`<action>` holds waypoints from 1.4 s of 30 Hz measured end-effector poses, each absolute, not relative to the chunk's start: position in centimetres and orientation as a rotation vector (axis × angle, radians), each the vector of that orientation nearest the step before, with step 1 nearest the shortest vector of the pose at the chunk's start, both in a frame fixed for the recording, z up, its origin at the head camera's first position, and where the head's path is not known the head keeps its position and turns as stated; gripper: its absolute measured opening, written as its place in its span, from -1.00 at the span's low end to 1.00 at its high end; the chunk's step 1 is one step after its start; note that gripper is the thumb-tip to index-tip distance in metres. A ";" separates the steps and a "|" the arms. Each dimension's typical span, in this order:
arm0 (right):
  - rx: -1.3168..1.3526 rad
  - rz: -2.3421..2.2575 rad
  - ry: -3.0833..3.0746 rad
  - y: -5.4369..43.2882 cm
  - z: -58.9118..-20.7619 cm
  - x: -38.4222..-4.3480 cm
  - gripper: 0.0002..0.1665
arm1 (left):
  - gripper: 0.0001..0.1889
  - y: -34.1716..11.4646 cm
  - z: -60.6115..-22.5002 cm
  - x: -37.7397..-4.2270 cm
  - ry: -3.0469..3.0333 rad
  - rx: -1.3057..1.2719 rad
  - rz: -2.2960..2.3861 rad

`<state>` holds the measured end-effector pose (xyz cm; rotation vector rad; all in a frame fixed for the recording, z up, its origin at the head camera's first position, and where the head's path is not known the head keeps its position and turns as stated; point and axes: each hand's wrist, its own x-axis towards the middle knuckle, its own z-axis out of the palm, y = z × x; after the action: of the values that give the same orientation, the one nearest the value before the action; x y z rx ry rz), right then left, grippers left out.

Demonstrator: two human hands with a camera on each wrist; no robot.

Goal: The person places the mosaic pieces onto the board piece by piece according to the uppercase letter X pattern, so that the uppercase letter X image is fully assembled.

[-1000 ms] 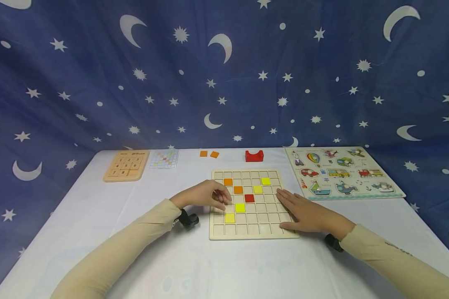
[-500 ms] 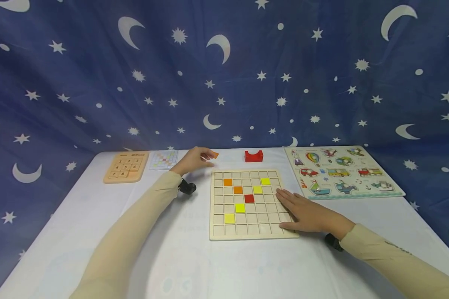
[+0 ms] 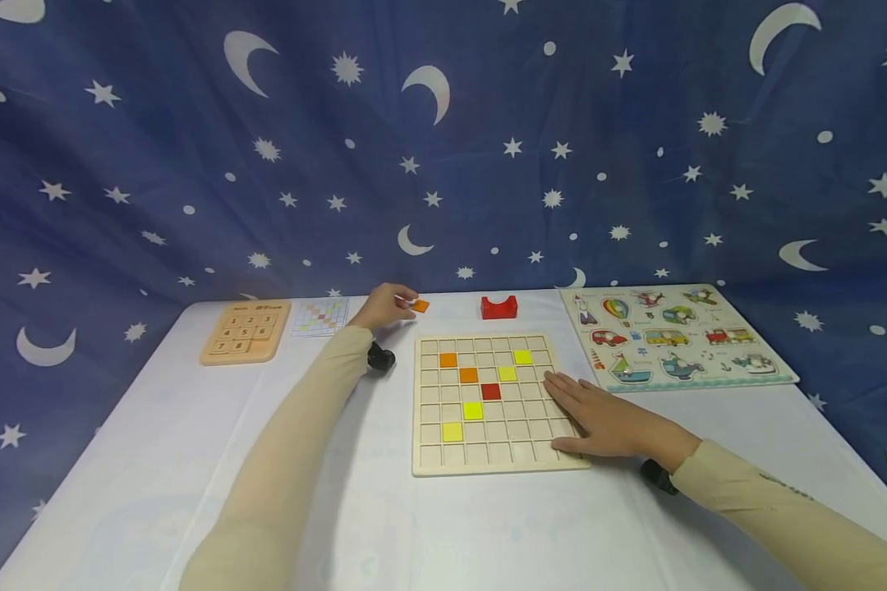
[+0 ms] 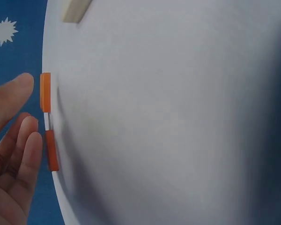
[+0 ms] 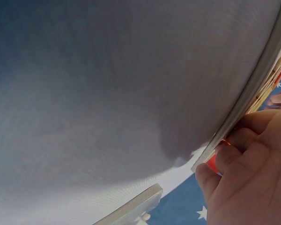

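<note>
My left hand (image 3: 386,307) is at the back of the table, beside two loose orange square tiles. In the head view one orange tile (image 3: 420,306) shows at its fingertips; the hand mostly covers the other. In the left wrist view both tiles lie on the cloth, and the thumb (image 4: 23,84) and fingers (image 4: 32,147) are spread, with a small gap to them. My right hand (image 3: 599,420) rests flat across the right edge of a wooden grid board (image 3: 517,453). Orange, yellow and one red tile (image 3: 491,392) form two crossing diagonals on it.
Behind the board stands a red notched block (image 3: 498,308). A picture puzzle board (image 3: 698,382) lies at the back right. At the back left are a wooden number puzzle (image 3: 244,332) and a pattern card (image 3: 320,317). A starry blue curtain (image 3: 443,180) hangs behind.
My left hand has moved from the left side of the grid board up to the orange tiles at the back. The right hand has stayed on the board.
</note>
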<state>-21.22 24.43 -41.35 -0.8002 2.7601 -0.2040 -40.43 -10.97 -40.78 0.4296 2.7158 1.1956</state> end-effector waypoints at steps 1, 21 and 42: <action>-0.805 -0.206 2.762 24.4 -41.4 -21.2 0.14 | -0.57 -10.9 -40.8 -40.5 2.717 0.424 1.193; -0.784 -0.207 2.764 24.1 -41.1 -21.1 0.11 | -0.64 -9.7 -41.2 -41.1 2.769 0.456 1.061; -0.775 -0.204 2.759 24.3 -41.3 -21.1 0.12 | -0.69 -10.1 -41.5 -40.4 2.719 0.464 0.961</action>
<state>-21.11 24.25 -41.33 -0.7752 2.7589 -0.2036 -40.43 -10.07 -41.52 0.4640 2.7185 0.9605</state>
